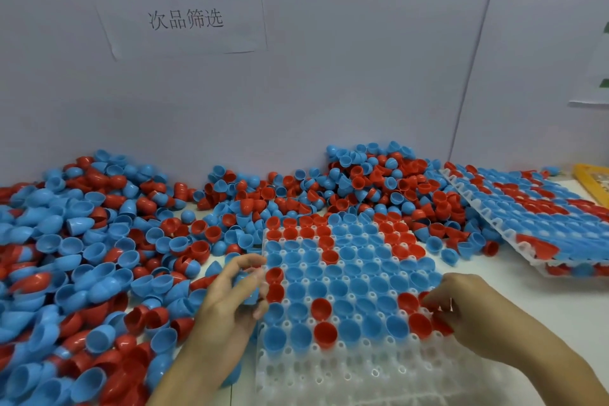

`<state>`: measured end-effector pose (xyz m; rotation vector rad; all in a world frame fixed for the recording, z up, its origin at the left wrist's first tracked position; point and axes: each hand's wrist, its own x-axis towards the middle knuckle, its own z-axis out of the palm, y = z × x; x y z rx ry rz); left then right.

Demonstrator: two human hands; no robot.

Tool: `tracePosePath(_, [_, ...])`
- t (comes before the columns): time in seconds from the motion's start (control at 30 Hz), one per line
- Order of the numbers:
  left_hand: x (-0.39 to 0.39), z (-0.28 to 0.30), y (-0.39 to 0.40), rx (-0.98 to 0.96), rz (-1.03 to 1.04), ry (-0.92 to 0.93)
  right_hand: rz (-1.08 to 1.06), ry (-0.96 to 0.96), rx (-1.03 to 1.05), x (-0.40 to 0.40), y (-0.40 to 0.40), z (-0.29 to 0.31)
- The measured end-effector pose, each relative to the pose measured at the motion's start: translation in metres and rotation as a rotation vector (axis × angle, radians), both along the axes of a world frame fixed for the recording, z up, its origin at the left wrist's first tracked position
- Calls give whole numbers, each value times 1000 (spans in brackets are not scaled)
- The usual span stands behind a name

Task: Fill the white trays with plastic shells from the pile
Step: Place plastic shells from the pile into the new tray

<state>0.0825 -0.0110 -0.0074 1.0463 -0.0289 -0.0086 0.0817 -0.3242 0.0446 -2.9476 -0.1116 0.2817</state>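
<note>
Rows at lower frame of tray [329,379] are sitting empty while my left hand [230,297] is gripping blue shells [247,290] and my right hand [468,310] is pinching a red shell [440,321].

Shells [99,260] in the pile: mixed blue & red, more blue on the left. Tray [329,382] white, see-through; its filled rows mostly blue w/ red patches at top & scattered reds lower down. Full trays [540,208] at right: blue w/ red bands. Wall [329,76] pale lilac-grey. Sign [178,0] white w/ black characters. Box [590,181] yellow at far right.
</note>
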Motion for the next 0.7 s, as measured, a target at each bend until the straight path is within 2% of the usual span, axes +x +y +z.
tracePosePath(0.1, [-1,4,-1,-132,28,32,-65,-59,15,3,0,2])
tracePosePath(0.2, [0,3,0,-119,86,65,-98,-232,103,13,11,1])
tracePosePath(0.27, [1,3,0,-79,108,63,-41,-348,238,20,27,-1])
tracePosePath(0.37, [2,4,0,-20,138,37,109,-413,447,29,63,-2])
tracePosePath(0.53, [5,-2,4,70,254,29,312,-311,794,42,132,-9])
tracePosePath(0.7, [9,-3,8,124,252,-29,368,-196,983,48,172,-18])
